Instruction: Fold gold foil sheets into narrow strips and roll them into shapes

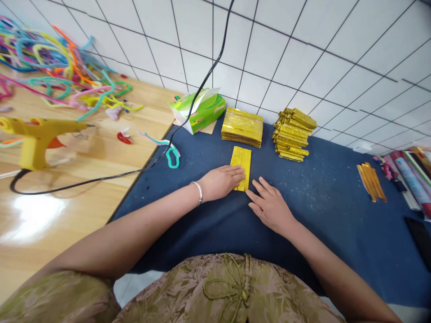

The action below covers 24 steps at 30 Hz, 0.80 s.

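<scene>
A folded sheet of gold foil paper [243,157] lies upright in front of me on the dark blue cloth. Flat across its left side rests my left hand [222,181], fingers stretched out, a silver bangle on the wrist. My right hand [270,204] is at the sheet's lower right corner, its fingers apart, one fingertip touching or nearly touching the edge. Just beyond the sheet sits a stack of flat gold paper [242,123]. To its right is a pile of rolled or folded gold paper pieces [292,134].
A green tissue box [205,112] stands by the tiled wall. A black cord [207,76] hangs down and runs left to a yellow glue gun [37,139]. Colourful pipe cleaners [67,63] cover the back left. Gold-brown strips [371,181] and a dark phone-like object [419,240] lie right.
</scene>
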Tool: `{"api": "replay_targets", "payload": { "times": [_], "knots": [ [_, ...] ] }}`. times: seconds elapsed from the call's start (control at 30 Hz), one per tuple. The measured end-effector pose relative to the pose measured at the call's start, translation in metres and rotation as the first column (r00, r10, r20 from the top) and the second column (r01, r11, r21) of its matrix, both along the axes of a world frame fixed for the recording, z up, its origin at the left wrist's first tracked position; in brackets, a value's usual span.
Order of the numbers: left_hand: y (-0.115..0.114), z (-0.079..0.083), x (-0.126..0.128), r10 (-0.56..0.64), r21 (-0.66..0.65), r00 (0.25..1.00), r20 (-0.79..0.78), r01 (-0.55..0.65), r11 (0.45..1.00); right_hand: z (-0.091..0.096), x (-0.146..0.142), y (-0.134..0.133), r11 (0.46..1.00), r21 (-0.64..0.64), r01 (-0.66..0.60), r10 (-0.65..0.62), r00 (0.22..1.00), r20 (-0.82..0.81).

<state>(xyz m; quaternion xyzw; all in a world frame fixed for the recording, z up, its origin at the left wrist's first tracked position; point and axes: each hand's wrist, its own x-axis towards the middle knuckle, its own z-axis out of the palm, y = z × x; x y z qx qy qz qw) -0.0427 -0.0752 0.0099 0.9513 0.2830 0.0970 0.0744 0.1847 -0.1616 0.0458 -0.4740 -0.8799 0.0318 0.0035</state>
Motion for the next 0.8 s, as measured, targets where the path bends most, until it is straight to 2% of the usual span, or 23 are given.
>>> {"api": "replay_targets", "payload": {
  "times": [0.2,0.37,0.53,0.67,0.8],
  "knots": [
    [-0.002,0.003,0.0,0.006,0.005,1.0,-0.001,-0.006,1.0,-0.007,0.009,0.032,0.996,-0.024,0.08,-0.081,0.997,-0.012],
    [-0.001,0.001,0.0,0.002,0.01,1.0,0.003,-0.002,1.0,-0.017,0.01,0.078,0.988,0.038,0.152,-0.151,0.988,-0.009],
    [0.0,0.002,0.0,-0.003,0.007,1.0,-0.003,0.003,1.0,-0.021,0.005,0.116,0.981,0.1,0.167,-0.166,0.986,-0.022],
    [0.0,0.005,0.0,-0.002,0.004,1.0,-0.011,0.002,1.0,-0.019,-0.005,0.124,0.984,0.146,0.107,-0.09,0.989,-0.114],
    [-0.001,0.007,-0.001,-0.013,0.008,1.0,-0.021,0.014,1.0,-0.026,-0.017,0.129,0.989,0.131,-0.072,0.095,0.978,-0.184]
  ]
}}
